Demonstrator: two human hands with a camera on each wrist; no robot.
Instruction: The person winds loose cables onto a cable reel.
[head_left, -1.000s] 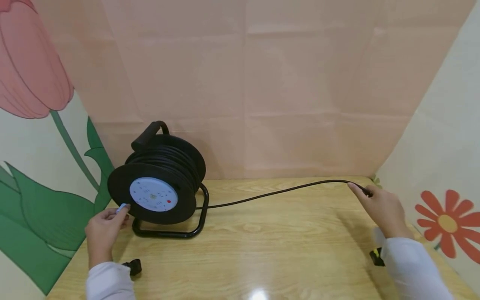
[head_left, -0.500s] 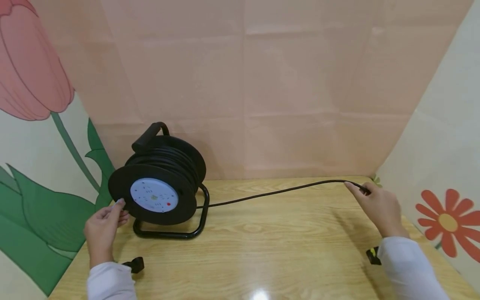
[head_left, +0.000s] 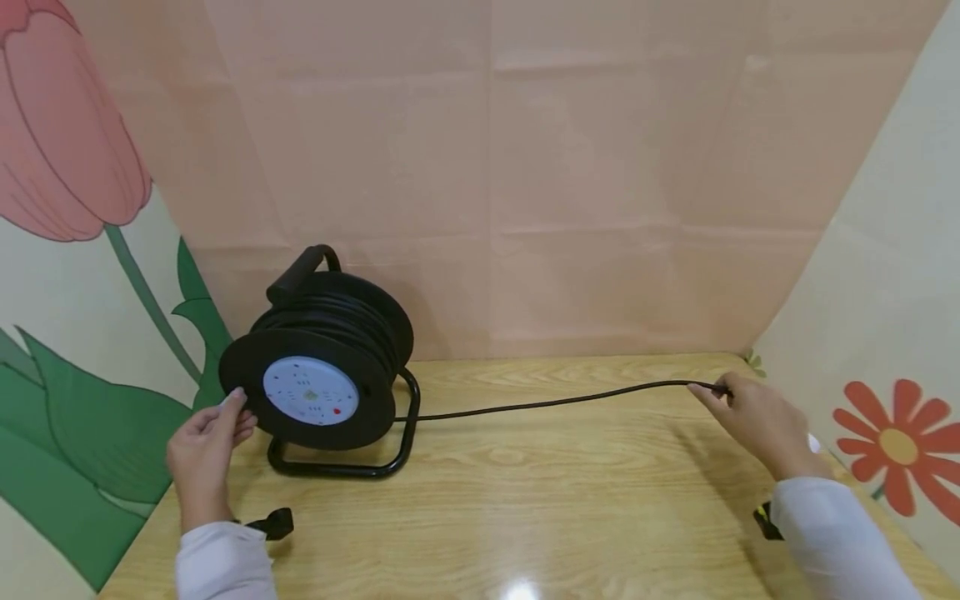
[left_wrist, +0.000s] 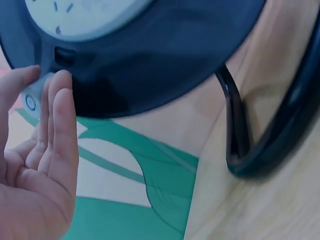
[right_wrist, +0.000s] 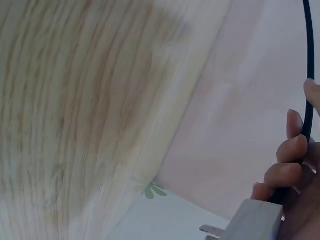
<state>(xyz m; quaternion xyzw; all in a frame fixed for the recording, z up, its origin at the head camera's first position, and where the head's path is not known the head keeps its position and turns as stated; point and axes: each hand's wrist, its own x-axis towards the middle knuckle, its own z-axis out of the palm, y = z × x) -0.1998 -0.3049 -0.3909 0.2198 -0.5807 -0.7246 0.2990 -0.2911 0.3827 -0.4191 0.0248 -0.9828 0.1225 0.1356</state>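
A black cable reel (head_left: pixel 300 429) stands upright on its tubular frame (head_left: pixel 337 472) at the left of the table, its pale socket face (head_left: pixel 311 391) turned toward me. At the disc's left rim my left hand (head_left: pixel 201 458) pinches a small pale knob (left_wrist: pixel 31 100) between thumb and fingertips; the head view mostly hides the knob. Black cable (head_left: pixel 525 406) runs from the reel to the right, slightly slack. Near its end my right hand (head_left: pixel 765 425) grips it with curled fingers. In the right wrist view a light grey plug (right_wrist: pixel 255 220) with metal prongs hangs at that hand.
The wood-grain table (head_left: pixel 525 500) is bounded by a pink back sheet (head_left: pixel 487 167) close behind the reel and flower-patterned panels on both sides. Dark straps (head_left: pixel 276 523) hang at both wrists.
The reel's disc has turned slightly clockwise, the left hand moving up a little with the knob. My right hand has lowered a little, and the cable hangs lower.
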